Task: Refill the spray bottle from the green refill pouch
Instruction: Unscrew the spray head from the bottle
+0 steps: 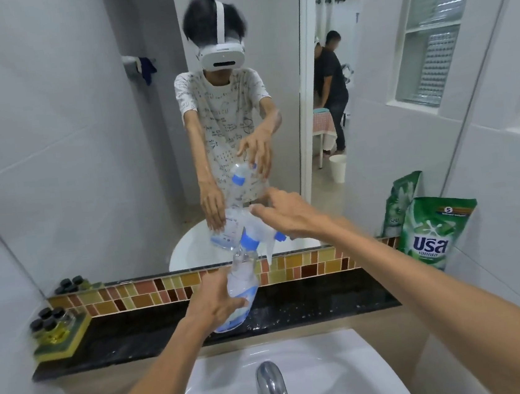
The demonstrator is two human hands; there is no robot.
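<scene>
A clear spray bottle (242, 291) with a blue label stands tilted on the black ledge (313, 307) in front of the mirror. My left hand (217, 302) grips its body low down. My right hand (287, 218) is over the white and blue trigger head (257, 237), fingers spread and fairly straight, touching or nearly touching it. The green refill pouch (431, 230) stands upright at the ledge's right end, against the wall, untouched.
A white sink (352, 367) with a chrome tap (271, 390) lies below the ledge. Several small dark-capped bottles in a yellow holder (56, 330) sit at the ledge's left end. The mirror (85, 152) reflects me and another person in a doorway.
</scene>
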